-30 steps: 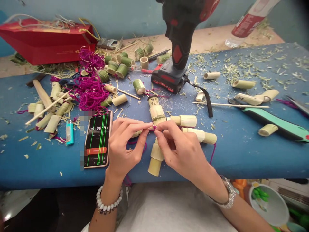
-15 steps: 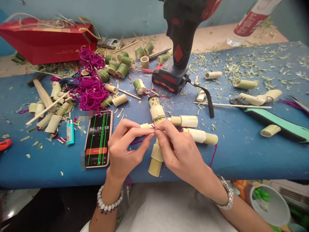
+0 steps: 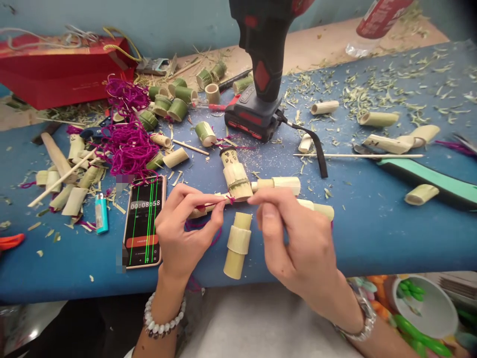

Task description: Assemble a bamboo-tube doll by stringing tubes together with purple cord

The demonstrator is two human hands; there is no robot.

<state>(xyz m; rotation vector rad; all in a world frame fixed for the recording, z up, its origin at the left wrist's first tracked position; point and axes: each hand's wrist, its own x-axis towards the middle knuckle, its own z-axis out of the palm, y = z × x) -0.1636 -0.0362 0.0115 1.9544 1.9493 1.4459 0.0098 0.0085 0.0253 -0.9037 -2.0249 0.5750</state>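
Beaded bracelet point(image 3: 164, 325), worn on the left wrist; metal-banded watch point(image 3: 367, 318), worn on the right. Pale tub point(image 3: 441, 318), seen below the table edge at right.

Left hand point(image 3: 190, 228): thumb and forefinger brought together, purple cord point(image 3: 231, 200) pinched at the tips. Right hand point(image 3: 298, 238): forefinger extended toward the cord, thumb held apart from it, other fingers curled; whether any strand is gripped cannot be told.

Collared bamboo tube point(image 3: 238, 243), laid on the blue tabletop point(image 3: 354, 248) between the hands, untouched. Bamboo figure point(image 3: 237, 181), with marks inked on its upper section, laid just beyond the fingertips; the cord is seen near its lower end. Collared bamboo arm point(image 3: 286, 185), laid to its right, partly covered by the right hand.

Phone point(image 3: 145, 223), timer displayed, laid left of the left hand; turquoise lighter point(image 3: 101, 216) beside it. Green-handled tool point(image 3: 428, 181), laid at far right. Purple yarn point(image 3: 130, 144), heaped at left. Drill point(image 3: 261, 84), stood upright behind the figure. Green bamboo pieces point(image 3: 178, 109), clustered left of the drill. Red bag point(image 3: 74, 69) and bottle point(image 3: 383, 20), placed at the back.
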